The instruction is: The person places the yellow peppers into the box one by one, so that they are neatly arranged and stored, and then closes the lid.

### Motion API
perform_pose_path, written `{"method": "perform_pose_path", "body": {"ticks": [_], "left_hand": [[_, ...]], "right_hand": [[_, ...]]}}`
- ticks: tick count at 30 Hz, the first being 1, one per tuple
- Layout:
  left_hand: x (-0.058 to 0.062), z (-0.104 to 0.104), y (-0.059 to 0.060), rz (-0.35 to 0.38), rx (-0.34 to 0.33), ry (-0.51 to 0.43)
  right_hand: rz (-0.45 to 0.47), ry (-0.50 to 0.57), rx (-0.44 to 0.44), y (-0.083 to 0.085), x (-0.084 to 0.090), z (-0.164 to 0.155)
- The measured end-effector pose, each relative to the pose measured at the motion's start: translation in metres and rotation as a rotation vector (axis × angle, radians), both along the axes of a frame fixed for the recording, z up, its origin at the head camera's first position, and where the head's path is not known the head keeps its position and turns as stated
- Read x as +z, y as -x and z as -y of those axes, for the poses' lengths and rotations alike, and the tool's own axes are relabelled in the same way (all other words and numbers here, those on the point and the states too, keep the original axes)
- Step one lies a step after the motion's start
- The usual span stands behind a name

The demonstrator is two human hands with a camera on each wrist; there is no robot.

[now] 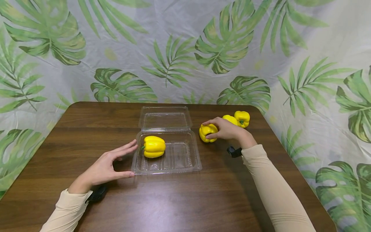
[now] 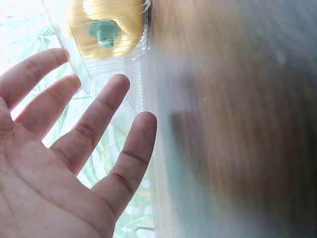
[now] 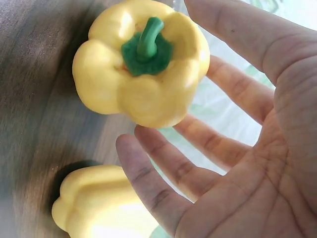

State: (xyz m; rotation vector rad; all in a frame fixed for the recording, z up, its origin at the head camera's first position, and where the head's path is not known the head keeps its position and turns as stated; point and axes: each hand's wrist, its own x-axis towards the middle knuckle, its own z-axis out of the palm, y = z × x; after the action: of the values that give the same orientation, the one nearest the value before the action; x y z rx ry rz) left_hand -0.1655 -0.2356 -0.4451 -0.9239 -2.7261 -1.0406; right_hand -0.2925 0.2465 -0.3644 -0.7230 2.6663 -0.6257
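The left hand (image 1: 108, 167) lay nearest, on the worktop (image 1: 87, 135), its fingers straight and spread against the left wall of the clear clamshell tray (image 1: 189, 164), apparently to steady it; it gripped nothing. The tray's hinged lid (image 1: 165, 117) lay folded back flat behind, leaving the base open from above. One yellow pepper (image 1: 153, 146) rested on its side in the left half of the base, stem toward the left hand. To the right of the tray, the right hand (image 1: 226, 129) cupped a second pepper (image 1: 206, 131), fingers curved round it. Two more peppers (image 1: 242, 118) sat just behind that hand, close together.
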Motion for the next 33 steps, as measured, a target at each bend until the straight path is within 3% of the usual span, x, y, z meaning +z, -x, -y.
{"method": "perform_pose_path", "body": {"ticks": [14, 33], "left_hand": [[0.000, 0.001, 0.000, -0.001, -0.002, -0.014], [0.000, -0.001, 0.000, -0.004, -0.003, -0.012]], "right_hand": [[0.072, -0.011, 0.042, -0.004, 0.006, -0.006], [0.170, 0.020, -0.057, -0.008, 0.004, -0.018]]}}
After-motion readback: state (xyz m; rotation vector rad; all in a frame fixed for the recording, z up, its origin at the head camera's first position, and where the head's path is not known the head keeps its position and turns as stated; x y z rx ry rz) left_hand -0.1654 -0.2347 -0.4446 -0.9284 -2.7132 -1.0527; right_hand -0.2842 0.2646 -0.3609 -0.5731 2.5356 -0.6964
